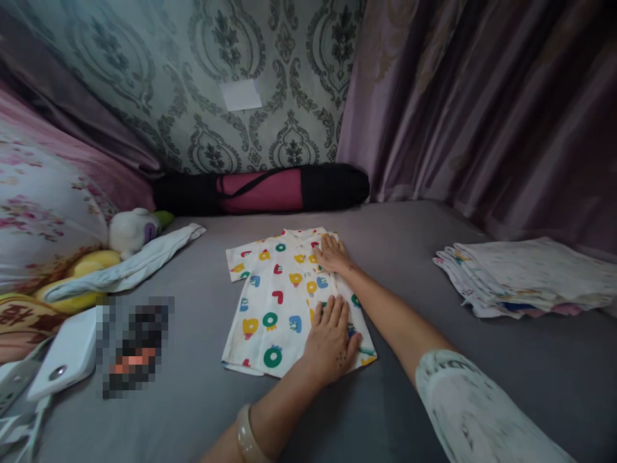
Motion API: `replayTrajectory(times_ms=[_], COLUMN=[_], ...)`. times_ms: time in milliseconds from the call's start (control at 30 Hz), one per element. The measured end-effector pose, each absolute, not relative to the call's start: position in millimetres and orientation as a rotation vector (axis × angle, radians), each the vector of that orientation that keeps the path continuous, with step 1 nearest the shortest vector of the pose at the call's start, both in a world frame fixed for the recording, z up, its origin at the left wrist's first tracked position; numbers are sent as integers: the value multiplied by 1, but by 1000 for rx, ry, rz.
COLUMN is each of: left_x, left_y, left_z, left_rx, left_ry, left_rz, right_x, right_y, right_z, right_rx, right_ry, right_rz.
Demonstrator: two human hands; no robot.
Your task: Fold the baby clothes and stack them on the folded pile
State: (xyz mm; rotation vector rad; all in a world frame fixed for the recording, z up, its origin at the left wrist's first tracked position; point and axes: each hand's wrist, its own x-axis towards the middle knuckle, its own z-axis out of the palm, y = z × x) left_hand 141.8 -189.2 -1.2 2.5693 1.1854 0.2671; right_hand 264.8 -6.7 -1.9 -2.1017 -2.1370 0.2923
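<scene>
A small white short-sleeved shirt (284, 302) with a collar and a print of coloured letters and yellow ducks lies spread on a grey bed sheet (187, 347). My left hand (332, 341), below a pale bangle (250, 434), rests flat on the lower right part of the shirt, fingers stretched out. Farther up, my right hand (332, 254) lies flat on the shirt's upper right, near the collar and shoulder. The right sleeve of the shirt is mostly hidden by that hand and forearm. Neither hand grips the cloth.
A stack of folded clothes (535, 273) sits at the right. A black and dark red long bag (263, 191) lies along the wall. On the left are a plush toy (132, 231), a pale cloth (139, 263), a white power bank with a cable (67, 354) and a blurred-out dark object (137, 347).
</scene>
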Motion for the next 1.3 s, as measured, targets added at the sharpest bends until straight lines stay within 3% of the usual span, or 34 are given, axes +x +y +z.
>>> replayTrajectory(times_ms=[200,400,733,1133,1300], left_x=[140,135,110,95,87], left_y=[-189,-186,-153,-143,-139], left_z=[-2,6,9,10,16], left_rx=[2561,2488,2028,1930,1873], left_ry=[1151,1099,1427,1563,1624], left_rz=[302,320,1052,1018,995], right_x=[255,258,240,243,244], right_y=[4,6,2,8,8], right_z=[-8,-5,-3,1,-8], right_rx=[-2151,-2147,-1957,-1997,-2038], right_ry=[-1958,-1949,-2200,-2162,-2073], right_rz=[112,176,200,378,165])
